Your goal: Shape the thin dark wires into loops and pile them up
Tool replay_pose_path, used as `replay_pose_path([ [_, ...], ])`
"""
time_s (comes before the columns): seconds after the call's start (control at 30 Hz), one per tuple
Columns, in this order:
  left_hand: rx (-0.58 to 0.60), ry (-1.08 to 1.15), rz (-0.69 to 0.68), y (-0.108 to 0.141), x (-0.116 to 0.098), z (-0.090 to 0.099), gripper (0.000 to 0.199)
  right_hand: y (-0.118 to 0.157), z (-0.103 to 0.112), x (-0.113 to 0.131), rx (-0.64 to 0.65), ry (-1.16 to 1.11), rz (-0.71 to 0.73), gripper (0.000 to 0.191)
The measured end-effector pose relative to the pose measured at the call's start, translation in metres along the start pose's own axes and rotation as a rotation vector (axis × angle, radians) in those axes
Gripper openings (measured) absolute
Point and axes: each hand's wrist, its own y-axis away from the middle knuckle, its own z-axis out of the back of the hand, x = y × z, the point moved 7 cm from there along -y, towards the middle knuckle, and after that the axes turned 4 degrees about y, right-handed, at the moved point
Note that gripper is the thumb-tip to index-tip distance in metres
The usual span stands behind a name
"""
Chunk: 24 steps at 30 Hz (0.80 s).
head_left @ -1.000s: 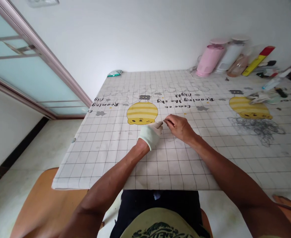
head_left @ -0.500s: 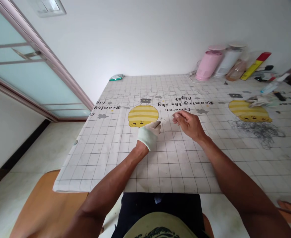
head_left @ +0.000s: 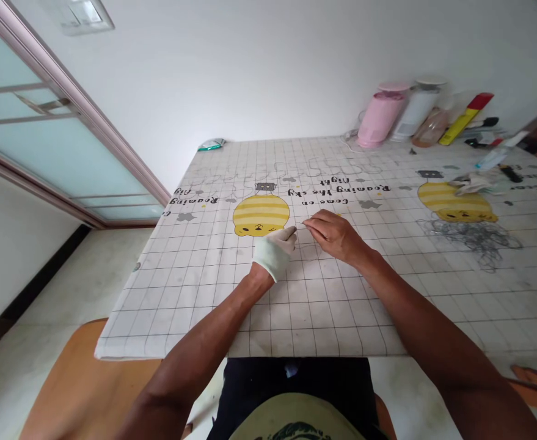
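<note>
My left hand (head_left: 277, 247), in a pale glove, is closed in a pinch over the checked tablecloth (head_left: 291, 311), beside a printed yellow balloon (head_left: 261, 214). Bare and also pinched, my right hand (head_left: 330, 232) is just to its right, the fingertips of both a small gap apart. Whatever the fingers hold is too thin to make out. A tangle of dark thin strands (head_left: 474, 238) lies on the cloth at the right. Rows of curved thin strands (head_left: 314, 166) lie farther back on the cloth.
Along the wall at the back right stand a pink cylinder (head_left: 380, 119), a white cylinder (head_left: 415, 113), a bottle (head_left: 431, 127) and a yellow and red box (head_left: 466, 119). A crumpled glove (head_left: 479, 182) lies nearer. An orange chair (head_left: 76, 379) is at the left.
My right hand has moved left towards my left hand, and its fingers have come together in a pinch. My left hand has barely moved. The view has shifted slightly.
</note>
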Motion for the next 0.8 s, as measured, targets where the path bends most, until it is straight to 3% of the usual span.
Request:
replay_pose_path([
  [0.2, 0.02, 0.027, -0.001, 0.004, -0.003, 0.002, 0.038, -0.003, 0.006, 0.003, 0.022, -0.072, -0.014, 0.025],
  [0.27, 0.012, 0.032, -0.006, 0.003, -0.003, 0.004, 0.037, -0.003, 0.014, -0.003, 0.009, -0.144, -0.123, 0.02],
  [0.4, -0.035, 0.066, 0.001, 0.0, -0.003, 0.011, 0.037, 0.005, 0.028, -0.026, -0.052, -0.384, -0.462, 0.032],
  [0.47, -0.048, 0.094, 0.005, 0.0, -0.003, 0.013, 0.036, 0.008, 0.023, -0.029, -0.009, -0.575, -0.551, 0.037],
  [0.6, -0.059, 0.171, 0.01, 0.0, -0.004, 0.013, 0.035, 0.009, -0.004, -0.012, 0.246, -0.874, -0.581, 0.044],
  [0.67, -0.076, 0.199, 0.012, 0.0, -0.003, 0.015, 0.035, 0.009, -0.013, -0.004, 0.315, -0.898, -0.587, 0.041],
  [0.8, -0.071, 0.246, -0.001, -0.003, -0.001, 0.018, 0.03, 0.011, -0.018, 0.004, 0.279, -0.82, -0.561, 0.031],
])
